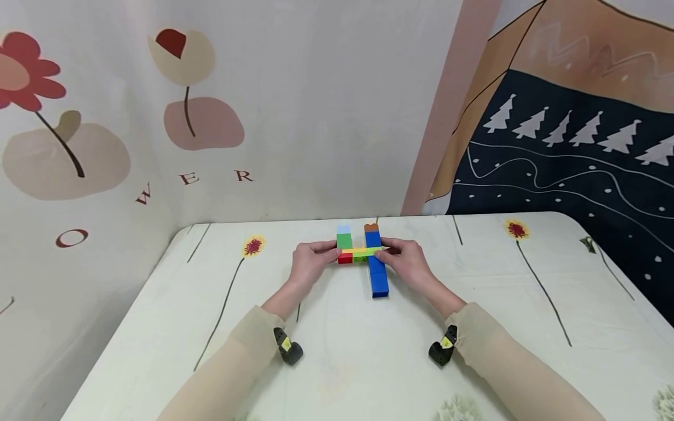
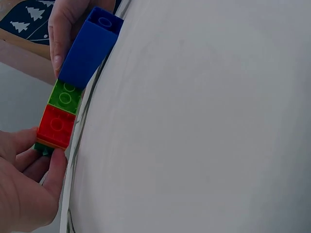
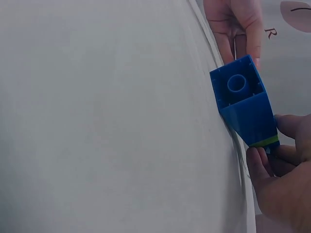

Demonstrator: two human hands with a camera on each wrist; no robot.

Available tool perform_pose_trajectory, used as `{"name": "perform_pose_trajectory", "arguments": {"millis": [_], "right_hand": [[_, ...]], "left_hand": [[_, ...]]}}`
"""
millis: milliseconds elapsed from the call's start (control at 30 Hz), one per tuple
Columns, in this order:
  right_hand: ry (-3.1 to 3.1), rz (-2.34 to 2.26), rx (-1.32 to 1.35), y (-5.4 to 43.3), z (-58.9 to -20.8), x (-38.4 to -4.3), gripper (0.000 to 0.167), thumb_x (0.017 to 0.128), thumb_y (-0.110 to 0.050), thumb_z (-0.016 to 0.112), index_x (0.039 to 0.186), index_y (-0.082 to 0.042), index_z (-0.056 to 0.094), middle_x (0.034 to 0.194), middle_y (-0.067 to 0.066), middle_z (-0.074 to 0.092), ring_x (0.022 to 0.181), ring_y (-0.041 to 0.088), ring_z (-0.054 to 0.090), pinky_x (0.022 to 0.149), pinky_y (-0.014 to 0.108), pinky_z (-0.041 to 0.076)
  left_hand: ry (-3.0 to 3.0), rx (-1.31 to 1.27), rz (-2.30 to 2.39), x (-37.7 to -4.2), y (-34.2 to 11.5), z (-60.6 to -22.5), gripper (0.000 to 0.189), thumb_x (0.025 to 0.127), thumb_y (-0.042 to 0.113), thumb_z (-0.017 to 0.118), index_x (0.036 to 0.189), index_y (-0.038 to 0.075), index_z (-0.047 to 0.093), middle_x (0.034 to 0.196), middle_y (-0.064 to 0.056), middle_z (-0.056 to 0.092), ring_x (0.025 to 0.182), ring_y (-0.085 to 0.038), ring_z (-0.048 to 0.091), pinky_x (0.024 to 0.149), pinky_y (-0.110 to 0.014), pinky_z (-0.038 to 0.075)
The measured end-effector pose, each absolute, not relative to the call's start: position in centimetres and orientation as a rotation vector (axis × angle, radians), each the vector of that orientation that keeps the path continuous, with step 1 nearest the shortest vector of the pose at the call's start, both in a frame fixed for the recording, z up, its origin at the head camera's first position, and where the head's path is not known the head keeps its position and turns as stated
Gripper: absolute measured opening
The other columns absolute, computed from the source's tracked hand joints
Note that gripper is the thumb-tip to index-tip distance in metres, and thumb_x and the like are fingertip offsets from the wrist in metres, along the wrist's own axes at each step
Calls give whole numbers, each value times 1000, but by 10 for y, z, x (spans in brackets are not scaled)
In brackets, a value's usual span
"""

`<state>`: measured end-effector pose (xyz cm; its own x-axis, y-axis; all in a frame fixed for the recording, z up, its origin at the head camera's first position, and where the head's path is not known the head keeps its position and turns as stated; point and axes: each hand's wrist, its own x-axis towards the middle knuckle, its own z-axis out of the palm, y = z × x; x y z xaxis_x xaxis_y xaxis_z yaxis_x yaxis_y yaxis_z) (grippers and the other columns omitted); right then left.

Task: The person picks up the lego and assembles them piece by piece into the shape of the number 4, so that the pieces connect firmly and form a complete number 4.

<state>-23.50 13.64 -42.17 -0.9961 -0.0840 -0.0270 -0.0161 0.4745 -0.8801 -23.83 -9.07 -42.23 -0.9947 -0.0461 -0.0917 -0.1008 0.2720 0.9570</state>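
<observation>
Both hands hold one joined figure of toy building bricks. On its left stand a pale blue brick (image 1: 343, 229), a green brick (image 1: 344, 241) and a red brick (image 1: 344, 259). A thin yellow and lime strip (image 1: 360, 253) crosses to a longer column of blue bricks (image 1: 378, 283), topped by a brown brick (image 1: 371, 227). My left hand (image 1: 307, 268) pinches the left end around the red brick. Thumb and fingers of my right hand (image 1: 412, 264) grip the blue column where the strip meets it. The wrist views show hollow undersides of the red brick (image 2: 57, 127) and blue column (image 3: 236, 83).
A table (image 1: 342, 362) with a white, flower-printed cloth lies under the arms. Behind it hangs a pale printed curtain (image 1: 326, 117), with a dark tree-patterned cloth (image 1: 553, 169) at the right. Each sleeve carries a small black wrist camera (image 1: 288, 347).
</observation>
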Motion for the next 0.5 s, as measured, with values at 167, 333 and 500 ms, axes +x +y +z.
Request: {"name": "perform_pose_trajectory", "arguments": {"millis": [167, 333, 500], "right_hand": [[2628, -1547, -117, 138, -422, -235, 49, 101, -16, 68, 146, -2, 55, 133, 18, 65, 117, 31, 61, 95, 39, 56], [2587, -1542, -142, 139, -423, -234, 51, 101, -14, 67, 148, -1, 52, 135, 19, 63, 119, 31, 59, 98, 40, 54], [2571, -1516, -162, 141, -424, -234, 53, 102, -14, 66, 150, 1, 49, 138, 20, 61, 122, 32, 57, 100, 41, 53]], "left_hand": [[2417, -125, 1859, -239, -92, -424, 38, 91, 9, 79, 127, 0, 71, 120, -15, 73, 111, -25, 70, 85, -31, 60], [2364, -118, 1870, -238, -93, -426, 40, 91, 7, 78, 130, 0, 69, 123, -16, 72, 114, -25, 69, 86, -30, 59], [2323, -95, 1889, -237, -95, -427, 42, 92, 6, 77, 131, -1, 68, 123, -18, 71, 114, -26, 69, 87, -30, 59]]}}
